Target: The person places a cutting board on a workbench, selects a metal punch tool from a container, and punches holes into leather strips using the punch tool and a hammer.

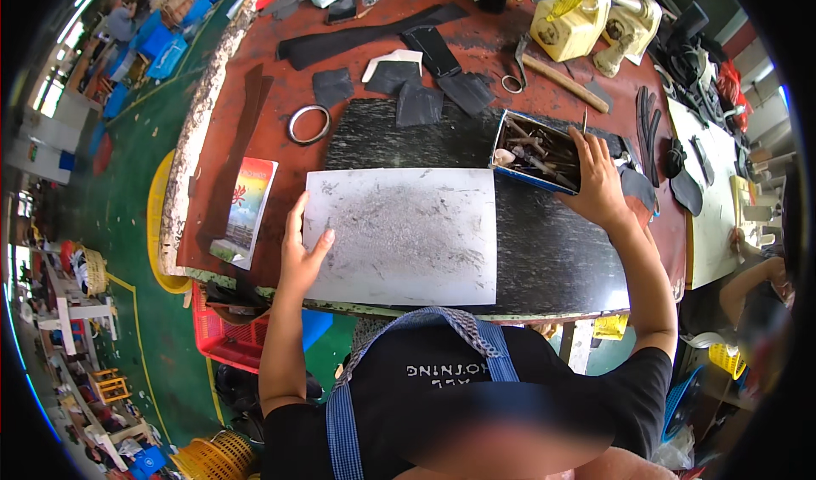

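Observation:
A white rectangular board [399, 234], scuffed grey on top, lies on a dark stone-like slab [552, 242]. My left hand [299, 249] rests against the board's left edge, its fingers stretched along the side and its thumb apart over the surface. On the right, my right hand [597, 178] grips the right end of a small open box [534, 177] with a blue side. Several thin tools and small pieces fill the box, too jumbled to name singly. The box stands beside the board's far right corner.
Beyond the board lie dark flat pieces [421, 106], a tape roll [308, 125], scissors [516, 65] and a hammer [565, 83]. Yellow jugs [571, 21] stand at the far right. A colourful booklet [244, 212] lies left. Below the table edge is a red crate [225, 331]. Someone's arm [752, 280] shows at right.

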`<state>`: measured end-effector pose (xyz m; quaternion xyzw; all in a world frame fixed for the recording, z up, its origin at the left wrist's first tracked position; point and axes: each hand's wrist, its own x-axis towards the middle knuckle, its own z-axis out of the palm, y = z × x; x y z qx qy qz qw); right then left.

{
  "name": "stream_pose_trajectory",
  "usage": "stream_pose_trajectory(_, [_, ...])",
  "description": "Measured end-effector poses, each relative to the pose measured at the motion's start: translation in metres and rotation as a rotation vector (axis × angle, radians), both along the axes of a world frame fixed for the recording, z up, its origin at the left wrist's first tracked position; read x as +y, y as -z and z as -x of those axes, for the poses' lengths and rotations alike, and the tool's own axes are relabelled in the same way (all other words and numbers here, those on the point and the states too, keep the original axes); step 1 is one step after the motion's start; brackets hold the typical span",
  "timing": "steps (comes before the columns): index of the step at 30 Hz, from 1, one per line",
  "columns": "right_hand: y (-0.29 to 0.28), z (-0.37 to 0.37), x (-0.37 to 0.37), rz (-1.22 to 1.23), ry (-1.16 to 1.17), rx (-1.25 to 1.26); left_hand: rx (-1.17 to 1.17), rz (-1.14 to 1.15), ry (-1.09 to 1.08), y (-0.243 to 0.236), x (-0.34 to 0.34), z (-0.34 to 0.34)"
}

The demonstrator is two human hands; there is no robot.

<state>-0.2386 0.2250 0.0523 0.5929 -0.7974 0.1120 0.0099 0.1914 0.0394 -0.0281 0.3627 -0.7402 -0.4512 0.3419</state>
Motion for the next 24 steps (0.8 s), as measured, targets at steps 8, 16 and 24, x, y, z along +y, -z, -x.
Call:
stream_pose_trajectory(8, [-0.036,0.013,-0.147,0.142,-0.191,-0.004,-0.215,0.193,0.048,-0.011,-0.001,0.006])
stream_pose_trajectory(16, [-0.006,0.037,-0.384,-0.065,0.074,0.197,-0.256,0.148,0.054,-0.017,0.005,0.007])
stream_pose_trajectory(24, [0.053,0.068,-0.481,0.157,0.018,0.460,-0.375,0.066,0.029,-0.024,-0.002,0.003])
